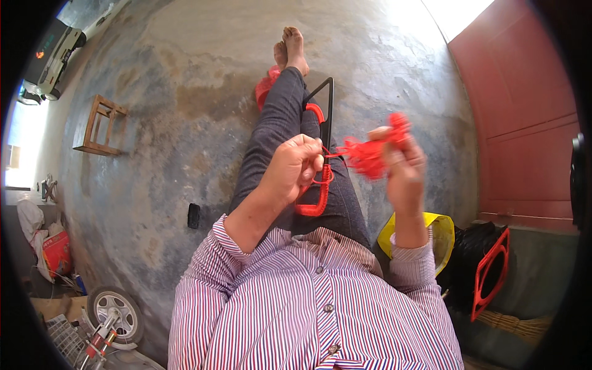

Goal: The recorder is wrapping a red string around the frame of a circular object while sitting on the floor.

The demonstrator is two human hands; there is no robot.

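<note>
A frame of black bars (330,102) with red curved, handle-like parts (312,209) lies across my thighs. Thin red cord wraps part of its lower red side. My left hand (288,168) is closed in a pinch on the red cord, right beside the frame. From there the strand runs right to a loose red bundle of cord (367,158). My right hand (406,172), raised above my right thigh and blurred by motion, grips that bundle; some of it sticks out above the fingers.
A red bag-like thing (265,89) rests by my lower legs. On the left are a wooden stool (102,126), a small black block (193,216) and a wheel (115,313). At right stand a yellow container (443,240), a red-edged black thing (491,274) and a red door (524,111).
</note>
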